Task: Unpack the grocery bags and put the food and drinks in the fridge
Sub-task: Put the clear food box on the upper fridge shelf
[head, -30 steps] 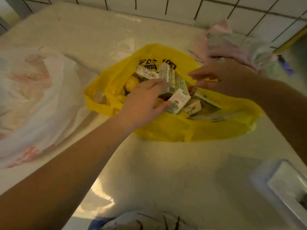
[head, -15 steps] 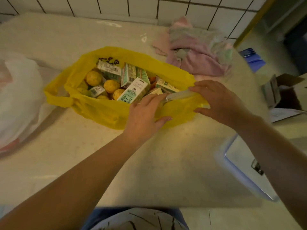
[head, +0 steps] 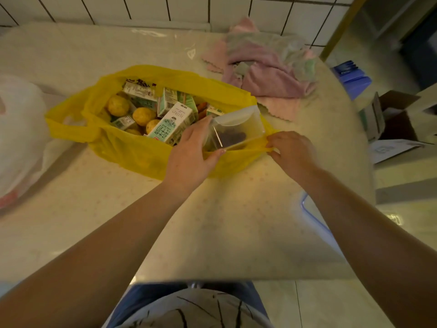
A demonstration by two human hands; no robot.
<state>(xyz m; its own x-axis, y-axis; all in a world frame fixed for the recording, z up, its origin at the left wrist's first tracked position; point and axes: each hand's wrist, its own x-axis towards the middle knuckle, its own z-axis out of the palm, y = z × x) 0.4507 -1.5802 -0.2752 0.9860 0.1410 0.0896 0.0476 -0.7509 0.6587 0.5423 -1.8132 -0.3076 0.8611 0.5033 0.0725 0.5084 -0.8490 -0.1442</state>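
Left hand (head: 189, 155) has now lifted the clear box (head: 234, 131); right hand (head: 292, 151) still pinches yellow bag (head: 132, 150).

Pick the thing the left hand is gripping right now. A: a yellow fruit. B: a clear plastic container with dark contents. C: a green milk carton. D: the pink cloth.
B: the left hand grips the clear plastic container at the mouth of the yellow bag, while the right hand pinches the bag's edge.

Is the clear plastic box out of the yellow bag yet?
No, the left hand grips the clear plastic box with its base inside the yellow plastic bag.
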